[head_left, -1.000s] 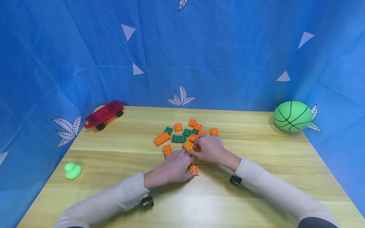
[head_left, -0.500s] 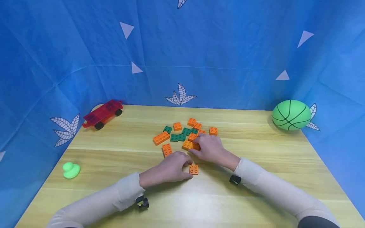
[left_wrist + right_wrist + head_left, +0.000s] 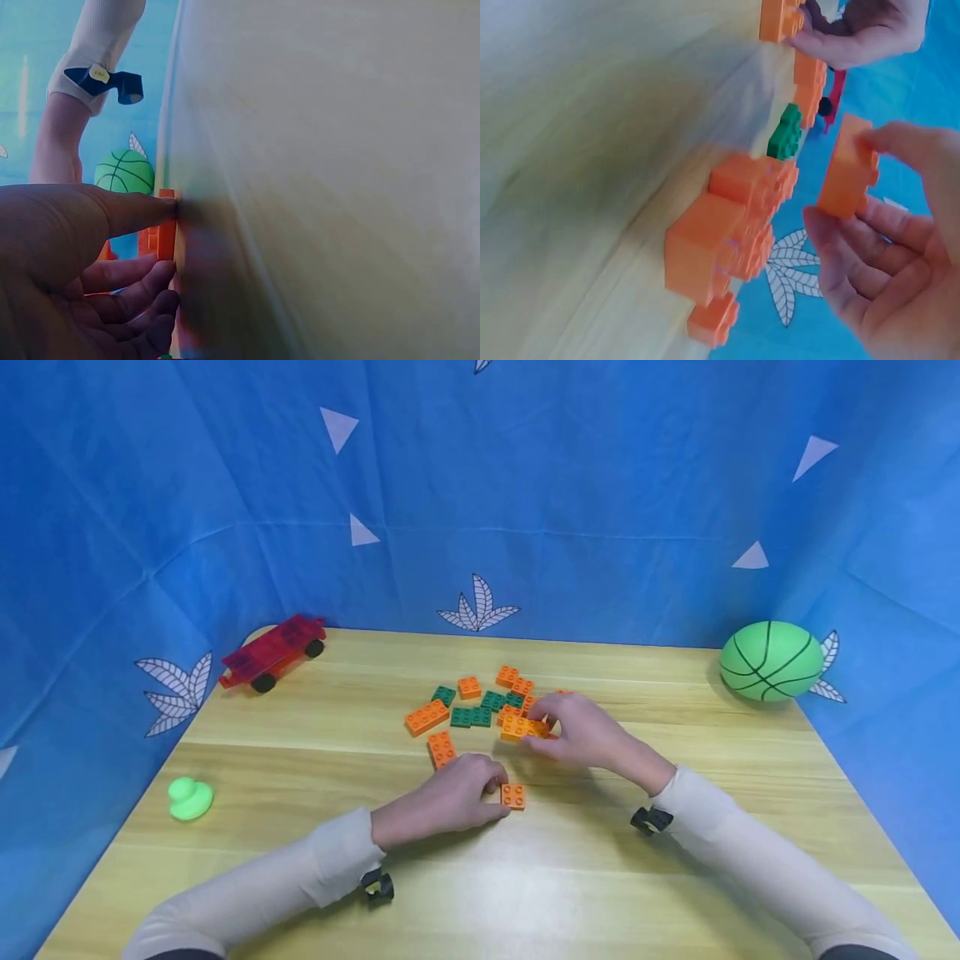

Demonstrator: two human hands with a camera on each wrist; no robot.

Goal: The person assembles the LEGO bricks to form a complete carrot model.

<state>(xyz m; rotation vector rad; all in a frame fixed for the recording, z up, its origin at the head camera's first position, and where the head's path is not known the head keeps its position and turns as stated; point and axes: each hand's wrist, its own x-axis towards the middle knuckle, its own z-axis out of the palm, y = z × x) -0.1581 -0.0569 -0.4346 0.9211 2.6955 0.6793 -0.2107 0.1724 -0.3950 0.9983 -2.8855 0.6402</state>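
Observation:
My right hand (image 3: 588, 732) pinches an oblong light-orange toy brick (image 3: 520, 728) between thumb and fingers. In the right wrist view this brick (image 3: 846, 176) is raised off the table, its studs facing away from the tabletop. Nearer to me, my left hand (image 3: 453, 797) has thumb and index finger at two sides of a small square orange brick (image 3: 513, 796) on the table. The left wrist view shows the thumb against that square brick (image 3: 166, 240), with the index finger at its opposite side. Part of the pile behind the right hand is hidden.
Several orange and green bricks (image 3: 471, 717) lie beyond the hands. One long orange brick (image 3: 441, 749) is just behind the left hand. A red toy car (image 3: 273, 652) stands back left, a green toy duck (image 3: 190, 798) at left, a green ball (image 3: 771, 662) back right.
My right hand has picked the light-orange brick up from the pile and moved slightly right with it. The left thumb and index finger have opened, then closed in again on the square brick.

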